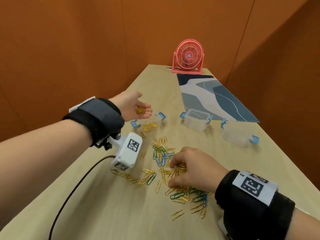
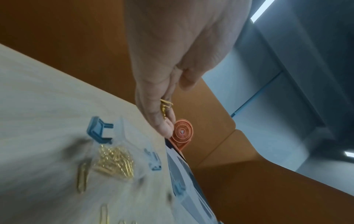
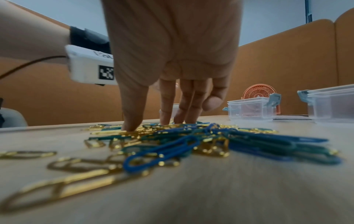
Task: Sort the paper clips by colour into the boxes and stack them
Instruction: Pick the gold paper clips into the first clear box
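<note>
Done: gold clips (image 1: pixel 150 126) fill the first box (image 1: pixel 156 116).
Left: mixed pile (image 1: pixel 173 170), two clear boxes (image 1: pixel 196 119).
Left hand (image 1: pixel 135 105): cupped, holding gold.
Right hand (image 1: pixel 192 168): fingers spread, raking.

Office cubicle: orange partition panels (image 1: pixel 69 49), wooden desk (image 1: pixel 103 205), desk fan (image 1: pixel 188 57).

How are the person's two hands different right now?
The left hand is raised palm-up, cupping gold clips above the leftmost box; the right hand is palm-down, fingertips in the mixed clip pile on the table. Both wear black wrist straps.
</note>
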### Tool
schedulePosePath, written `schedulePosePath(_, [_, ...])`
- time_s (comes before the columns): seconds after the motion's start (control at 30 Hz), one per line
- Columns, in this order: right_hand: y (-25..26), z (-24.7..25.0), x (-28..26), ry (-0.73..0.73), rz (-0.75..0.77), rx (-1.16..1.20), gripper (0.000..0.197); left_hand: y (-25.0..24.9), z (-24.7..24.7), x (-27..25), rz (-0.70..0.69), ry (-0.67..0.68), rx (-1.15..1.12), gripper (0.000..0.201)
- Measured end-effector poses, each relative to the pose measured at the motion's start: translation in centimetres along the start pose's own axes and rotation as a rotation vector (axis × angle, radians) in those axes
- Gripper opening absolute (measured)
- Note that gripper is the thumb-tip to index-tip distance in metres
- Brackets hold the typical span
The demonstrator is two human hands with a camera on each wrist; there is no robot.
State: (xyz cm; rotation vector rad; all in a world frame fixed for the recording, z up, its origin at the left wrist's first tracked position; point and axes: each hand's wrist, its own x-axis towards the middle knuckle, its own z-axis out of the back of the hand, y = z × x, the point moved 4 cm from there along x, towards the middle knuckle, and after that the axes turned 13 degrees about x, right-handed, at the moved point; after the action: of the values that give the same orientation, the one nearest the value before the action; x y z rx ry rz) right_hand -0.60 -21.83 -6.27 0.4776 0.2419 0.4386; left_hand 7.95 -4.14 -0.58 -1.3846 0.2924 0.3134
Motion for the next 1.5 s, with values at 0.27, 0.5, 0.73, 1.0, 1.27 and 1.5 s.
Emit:
schedulePosePath(0.27, [0.0,0.4,-0.1,-0.044,-0.052,0.132,0.060,-0.2,-0.5,1.6,-0.165,-0.073,0.339,0.051])
schedulePosePath(0.5, [-0.8,0.1,0.1,-0.008,-0.080,0.097,0.050,4.8,1.9,-2.7,0.025,-0.023,1.476,0.027])
schedulePosePath(0.73, [-0.1,0.0,0.2,-0.070,0.021,0.158,0.014,6.3,-1.0,-2.0,-0.335,-0.097,1.498,0.030])
schedulePosePath(1.0, [-2.6,2.5,-0.6,-0.325,-0.117,0.046,0.020,6.8,-3.5,-0.5,-0.401,0.115,1.585,0.039])
schedulePosePath(1.27, [-2.1,0.8,-2.0,0.097,-0.048,0.020,0.066,6.8,-4.5,0.0,-0.469,0.211,1.542,0.055])
schedulePosePath(1.5, [-1.1,0.6,-1.9,0.024,0.083,0.056,0.034,6.9,-5.0,-3.1,-0.624,0.302,1.382,0.032])
